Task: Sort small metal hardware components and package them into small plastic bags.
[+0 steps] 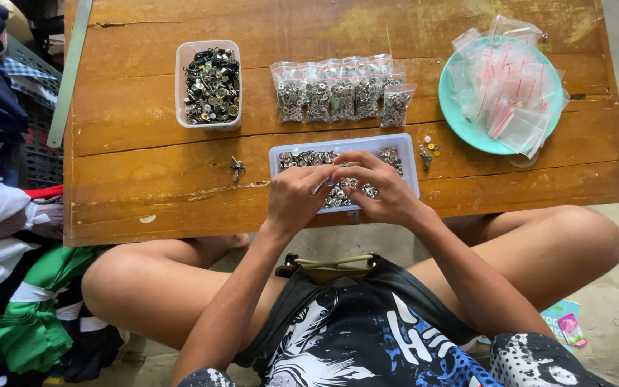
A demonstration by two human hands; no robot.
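Over a clear tray (404,154) of small metal rings at the bench's (145,179) near edge, my left hand (296,197) and right hand (381,188) meet, fingertips pinched together; what they grip is hidden.

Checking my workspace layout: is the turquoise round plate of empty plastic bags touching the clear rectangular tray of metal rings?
Apart. The head view shows bare wood between the turquoise plate and the clear tray.

Shallow clear plastic tray (406,154) of small silvery metal rings (302,158), at table's near edge
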